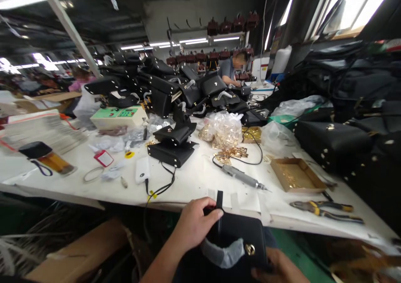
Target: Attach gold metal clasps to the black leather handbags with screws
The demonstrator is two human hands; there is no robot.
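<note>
A small black handbag (241,237) with a gold round clasp and a grey wrapped strip rests in my lap below the table edge. My left hand (194,224) is closed on the bag's top, fingers pinching near a thin black strap that sticks up. My right hand (280,268) supports the bag from underneath at its lower right, fingers wrapped under it and partly hidden.
The white table (194,178) carries an electric screwdriver (242,177) with its cable, pliers (326,210), a cardboard tray (296,175) of gold parts, bags of gold hardware (224,130), stacked black handbags (173,143), a white phone (142,170) and a green control box (119,116). A person sits at the far end.
</note>
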